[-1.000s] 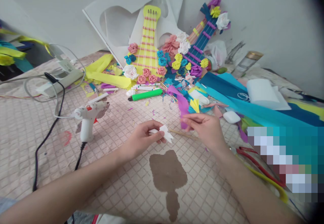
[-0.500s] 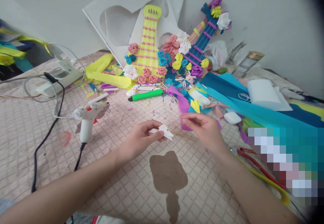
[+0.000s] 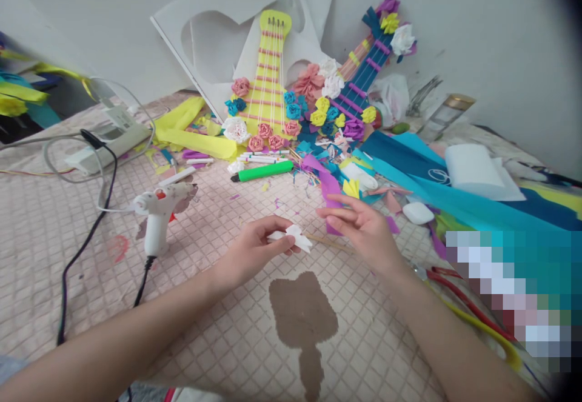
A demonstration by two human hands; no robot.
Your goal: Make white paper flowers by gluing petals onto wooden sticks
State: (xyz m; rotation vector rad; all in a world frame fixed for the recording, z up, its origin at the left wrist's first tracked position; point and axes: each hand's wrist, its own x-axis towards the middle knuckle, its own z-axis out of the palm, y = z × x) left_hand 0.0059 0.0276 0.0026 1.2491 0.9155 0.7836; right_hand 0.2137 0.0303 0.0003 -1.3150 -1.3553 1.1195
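We pinched the white paper (image 3: 297, 238) at near centre in our left hand (image 3: 264, 241), our right hand (image 3: 373, 232) seemingly bare, fingers parted, to its right; flowers (image 3: 235, 129) already trimmed the far yellow guitar (image 3: 269, 90), but our paper seemed not yet attached anywhere.

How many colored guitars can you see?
3: a yellow guitar at the back center, a blue guitar right of it, and a pink guitar partly hidden behind the blue. More may be hidden.

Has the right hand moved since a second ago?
Yes: the right hand has spread its fingers, which now reach slightly farther left, nearer the green marker.
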